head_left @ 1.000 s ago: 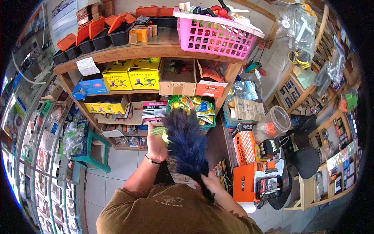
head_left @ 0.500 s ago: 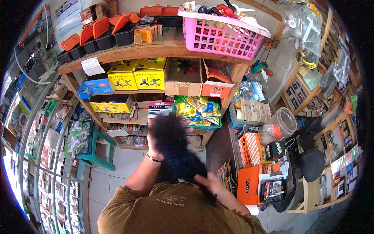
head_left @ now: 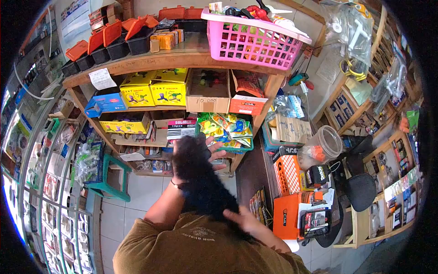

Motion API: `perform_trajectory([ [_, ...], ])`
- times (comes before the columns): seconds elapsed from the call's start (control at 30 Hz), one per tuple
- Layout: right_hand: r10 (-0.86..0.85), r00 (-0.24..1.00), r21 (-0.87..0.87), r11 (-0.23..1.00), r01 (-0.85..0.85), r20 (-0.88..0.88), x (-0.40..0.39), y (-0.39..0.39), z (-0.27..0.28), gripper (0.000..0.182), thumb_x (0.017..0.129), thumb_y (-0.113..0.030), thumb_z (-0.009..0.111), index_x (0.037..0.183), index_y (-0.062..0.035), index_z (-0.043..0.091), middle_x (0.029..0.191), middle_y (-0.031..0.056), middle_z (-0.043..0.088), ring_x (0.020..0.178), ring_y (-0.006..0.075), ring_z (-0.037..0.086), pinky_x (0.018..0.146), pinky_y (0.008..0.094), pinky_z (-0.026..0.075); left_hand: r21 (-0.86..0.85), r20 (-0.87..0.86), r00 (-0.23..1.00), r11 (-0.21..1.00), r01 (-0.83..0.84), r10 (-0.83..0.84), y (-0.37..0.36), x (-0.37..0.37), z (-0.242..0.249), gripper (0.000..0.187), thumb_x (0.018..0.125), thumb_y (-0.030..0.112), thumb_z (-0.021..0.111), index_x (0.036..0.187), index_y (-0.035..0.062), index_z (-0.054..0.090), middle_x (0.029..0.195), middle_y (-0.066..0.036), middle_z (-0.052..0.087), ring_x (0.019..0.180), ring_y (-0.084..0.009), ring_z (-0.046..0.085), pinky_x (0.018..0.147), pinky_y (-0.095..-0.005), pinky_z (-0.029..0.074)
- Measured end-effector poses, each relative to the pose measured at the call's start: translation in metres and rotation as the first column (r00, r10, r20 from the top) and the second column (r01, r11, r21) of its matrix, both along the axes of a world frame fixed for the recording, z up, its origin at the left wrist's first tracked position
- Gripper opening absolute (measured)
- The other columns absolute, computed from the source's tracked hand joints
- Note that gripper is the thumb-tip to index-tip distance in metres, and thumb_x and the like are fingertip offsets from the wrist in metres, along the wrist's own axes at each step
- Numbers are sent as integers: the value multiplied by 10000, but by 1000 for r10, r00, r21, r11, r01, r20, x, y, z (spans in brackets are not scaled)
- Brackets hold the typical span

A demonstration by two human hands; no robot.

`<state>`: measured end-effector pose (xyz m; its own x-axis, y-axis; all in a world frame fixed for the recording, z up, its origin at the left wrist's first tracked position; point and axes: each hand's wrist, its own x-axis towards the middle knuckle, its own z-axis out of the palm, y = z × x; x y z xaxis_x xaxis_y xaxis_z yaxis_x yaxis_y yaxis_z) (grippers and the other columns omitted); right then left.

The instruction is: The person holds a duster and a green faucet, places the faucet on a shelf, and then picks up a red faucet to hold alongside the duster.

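Observation:
A black furry body point(head_left: 205, 182), shaped like a cat, lies slanting across my chest. Its dark coat hides most detail. My left hand point(head_left: 216, 154), with a bracelet at the wrist, is under its upper end; the spread fingers show past the fur on the right and the palm is hidden. Lower down, my right hand point(head_left: 239, 218) rests closed around the lower end of the black body, thumb and fingers against the fur.
Ahead stands a wooden shelf point(head_left: 150, 64) with a pink basket point(head_left: 255, 43), yellow boxes point(head_left: 137, 93) and bright packets point(head_left: 223, 130). A green stool point(head_left: 123, 178) is at left. Orange boxes point(head_left: 286, 217) and a clear jar point(head_left: 326, 144) sit at right.
The view has shifted slightly, so the shelf sits further left. My right hand has moved a little up and left along the black body; my left-hand fingers look more spread.

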<state>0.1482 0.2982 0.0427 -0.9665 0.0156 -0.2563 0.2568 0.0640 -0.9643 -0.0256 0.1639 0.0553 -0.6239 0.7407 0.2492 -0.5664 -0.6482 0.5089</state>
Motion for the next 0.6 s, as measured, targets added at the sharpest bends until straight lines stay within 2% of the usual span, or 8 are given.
perform_trajectory([
  [0.1, -36, 893, -274, 946, 175, 449, -5, 12, 4, 414, 845, -277, 536, 1111, 27, 451, 1038, 140, 540, 968, 214, 491, 878, 314, 353, 67, 275, 956, 990, -123, 100, 0, 1, 6, 735, 809, 628, 231, 1289, 78, 312, 1277, -186, 370, 1150, -345, 389, 937, -521, 305],
  [0.17, -54, 940, 25, 999, 48, 338, -1, 6, -8, 466, 845, -277, 535, 1167, 34, 402, 1103, 156, 506, 1028, 236, 459, 921, 338, 319, 175, 344, 939, 984, -46, -17, -3, 0, 1, 825, 774, 676, 241, 1291, 35, 291, 1314, -185, 309, 1188, -349, 331, 958, -533, 265],
  [0.23, 263, 927, 139, 962, -233, -266, 0, -11, -23, 601, 842, -273, 539, 1279, 22, 249, 1265, 167, 366, 1159, 230, 333, 993, 340, 222, 156, 78, 988, 981, 119, -132, -7, -5, -5, 823, 778, 660, 282, 1281, 9, 292, 1323, -172, 299, 1192, -363, 313, 952, -558, 251],
  [0.3, 266, 956, 23, 964, -265, -124, -5, -7, -6, 571, 843, -266, 538, 1274, 2, 278, 1250, 162, 382, 1145, 230, 347, 986, 340, 235, 139, 130, 981, 983, 123, -142, -9, -4, 0, 812, 777, 649, 318, 1279, 11, 296, 1300, -170, 336, 1163, -385, 345, 933, -580, 257],
  [0.37, 87, 858, -302, 950, 81, 505, -13, -2, 41, 560, 850, -257, 527, 1286, -17, 270, 1268, 160, 357, 1161, 231, 322, 996, 341, 217, 127, 258, 964, 987, -103, 68, -7, 1, 5, 774, 793, 652, 252, 1281, 54, 313, 1307, -132, 340, 1189, -325, 336, 984, -477, 257],
  [0.43, 10, 900, -299, 945, 134, 435, -8, 3, 9, 486, 854, -260, 521, 1238, -14, 353, 1186, 136, 443, 1081, 206, 406, 944, 334, 297, 92, 345, 927, 977, -191, 149, -12, -5, -6, 754, 780, 650, 302, 1233, 53, 376, 1262, -161, 391, 1154, -338, 377, 972, -484, 271],
  [0.53, 71, 900, 149, 989, -7, -431, -2, -21, -8, 386, 853, -272, 522, 1127, -6, 466, 1007, 74, 554, 907, 153, 506, 820, 296, 395, 210, 135, 988, 977, 49, -78, -14, -4, -13, 767, 808, 614, 281, 1303, 30, 238, 1285, -215, 341, 1153, -368, 373, 920, -575, 277],
  [0.6, 51, 999, -13, 999, -51, -17, -7, -14, 44, 431, 852, -270, 521, 1171, 0, 416, 1083, 99, 514, 984, 182, 467, 879, 312, 349, 164, 145, 988, 986, 34, -58, -15, -3, -6, 804, 787, 643, 290, 1311, 37, 224, 1289, -214, 336, 1174, -364, 349, 923, -589, 256],
])
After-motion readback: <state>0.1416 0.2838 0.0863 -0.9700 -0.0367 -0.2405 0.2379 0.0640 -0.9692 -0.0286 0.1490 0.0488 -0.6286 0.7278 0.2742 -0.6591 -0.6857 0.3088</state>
